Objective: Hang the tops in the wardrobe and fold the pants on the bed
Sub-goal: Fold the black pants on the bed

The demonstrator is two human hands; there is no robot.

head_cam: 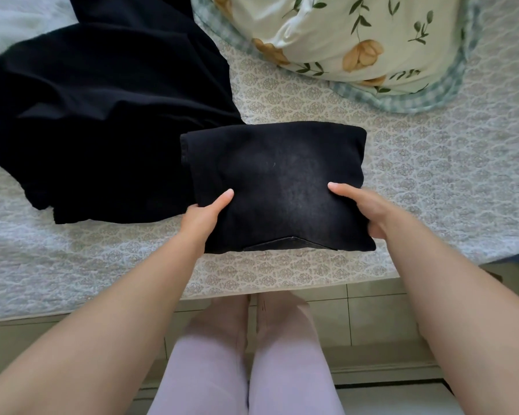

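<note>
Pants (273, 181), black and folded into a thick pad, lying mid-bed (432, 181), with a loose black garment (102, 115) at ten o'clock. Pinched at seven and five o'clock by left hand (203, 218) and right hand (361, 209), thumbs on top, fingers tucked beneath. Probably soft, light, floppy, prone to unfolding: best supported under both sides.

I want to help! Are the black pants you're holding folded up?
Folded: the black pants form a compact rectangle with layered edges.
</note>
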